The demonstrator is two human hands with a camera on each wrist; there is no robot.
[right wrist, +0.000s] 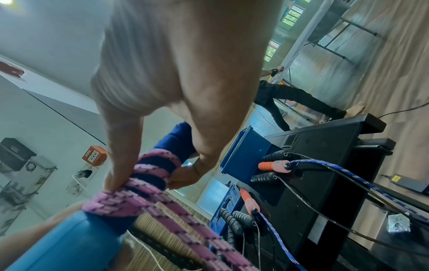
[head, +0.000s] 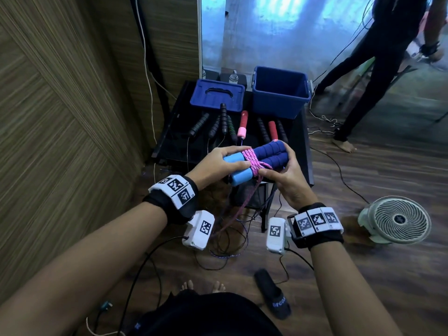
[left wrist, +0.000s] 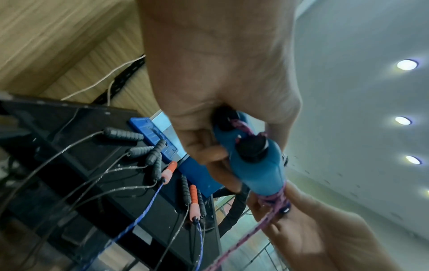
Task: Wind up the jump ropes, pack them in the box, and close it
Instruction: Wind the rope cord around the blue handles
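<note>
Wood-floored room, panelled wall at left; a low black table (head: 169,132) stands ahead with the gear on it.

Grip: left hand (head: 213,166) curls round the light-blue ends of the two handles (head: 257,161), held side by side above the near edge of the table. Right hand (head: 286,175) has its fingers curled over the dark-blue ends, thumb and forefinger pinching the pink rope (head: 254,163) where it crosses the turns. Both hands gripping, neither free.

Rope: several turns sit snug round the middle of the handles; the unwound rest hangs down between the wrists to a loose heap on the floor.

Handling, as a judgement: handles look foam-covered, light, slightly giving, not slippery, so a firm squeeze at either end should keep the pair together. The rope is braided, soft and limp (no stiffness to hold a coil by itself), so the turns likely loosen if tension drops. Best hold: keep one hand on the handle pair, the other on the rope close to the last turn.

Outward: other jump ropes (head: 242,124) lie unwound in a row on the table, black, red and pink handles, cords trailing off the near edge. Behind them the blue box (head: 281,93) stands open, nothing visible inside; its lid (head: 217,98) lies flat just beside it on the left
</note>
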